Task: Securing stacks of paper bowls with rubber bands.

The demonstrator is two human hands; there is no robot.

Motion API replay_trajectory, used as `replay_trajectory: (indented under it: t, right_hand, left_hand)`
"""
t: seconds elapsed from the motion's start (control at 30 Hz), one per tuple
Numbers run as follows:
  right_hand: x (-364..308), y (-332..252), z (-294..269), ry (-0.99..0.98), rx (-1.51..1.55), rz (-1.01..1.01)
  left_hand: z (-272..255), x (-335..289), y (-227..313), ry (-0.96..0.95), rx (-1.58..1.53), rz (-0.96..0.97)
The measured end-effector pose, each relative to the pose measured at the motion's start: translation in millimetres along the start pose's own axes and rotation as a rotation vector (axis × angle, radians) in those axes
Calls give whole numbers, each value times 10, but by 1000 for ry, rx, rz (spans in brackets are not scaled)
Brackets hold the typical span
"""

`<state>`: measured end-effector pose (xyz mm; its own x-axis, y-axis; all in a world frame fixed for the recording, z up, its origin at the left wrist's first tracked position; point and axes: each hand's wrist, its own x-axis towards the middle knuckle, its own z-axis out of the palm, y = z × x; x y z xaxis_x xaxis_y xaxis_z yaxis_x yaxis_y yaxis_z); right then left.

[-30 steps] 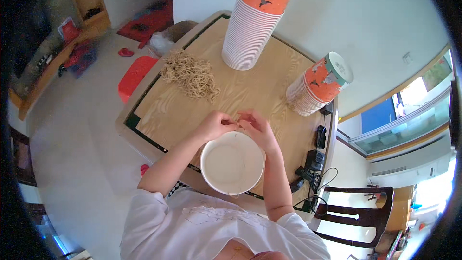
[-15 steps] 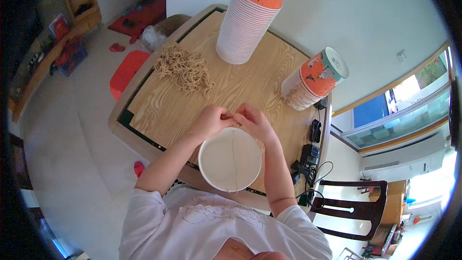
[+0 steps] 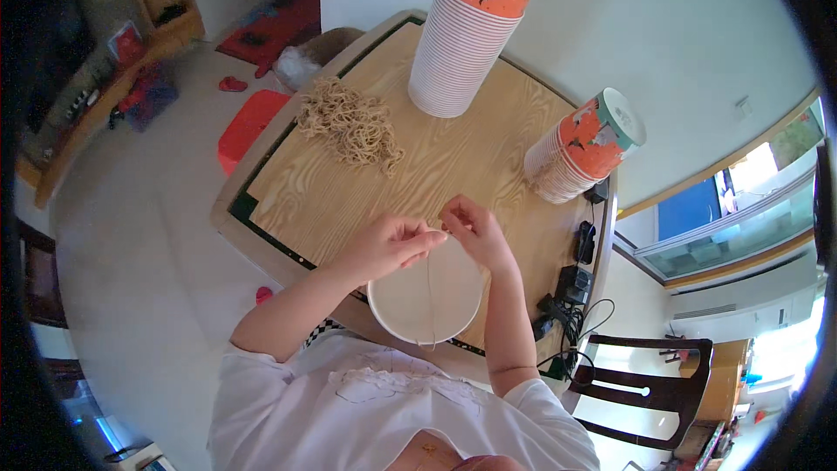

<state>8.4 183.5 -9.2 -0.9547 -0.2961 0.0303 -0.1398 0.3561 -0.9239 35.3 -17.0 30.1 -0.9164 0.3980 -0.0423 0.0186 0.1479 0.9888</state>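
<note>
A white paper cup (image 3: 427, 303) sits at the near edge of the wooden table (image 3: 331, 192), its open mouth facing up toward me. Just above its far rim my left hand (image 3: 391, 244) and my right hand (image 3: 469, 227) meet, both pinching a thin tan string (image 3: 430, 288). The string hangs down from my fingers across the inside of the cup. A loose heap of the same tan string (image 3: 349, 126) lies on the table's far left part.
A tall stack of orange-and-white paper cups (image 3: 462, 35) stands at the far edge. A shorter stack (image 3: 580, 153) leans at the right. Black chargers and cables (image 3: 575, 283) lie on the right edge. A dark chair (image 3: 649, 388) stands beside me; a red stool (image 3: 248, 126) stands at the left.
My hands have stayed together over the cup's far rim. The string now hangs down visibly across the cup. The view has shifted slightly.
</note>
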Motion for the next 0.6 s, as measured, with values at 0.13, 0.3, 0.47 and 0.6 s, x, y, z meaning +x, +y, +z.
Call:
replay_trajectory:
  t: [0.13,0.3,0.47,0.6]
  right_hand:
    - [-82,-77,120,48,-155,-114]
    - [-112,-151,183,67,-267,-91]
    - [-111,-102,202,56,-181,-164]
    - [-113,-102,149,52,-221,-183]
  left_hand:
    - [25,10,-78,-205,-495,-201]
    - [263,131,-142,-30,-563,-197]
    - [243,246,-276,-45,-741,-220]
    - [162,212,-149,-98,-731,-256]
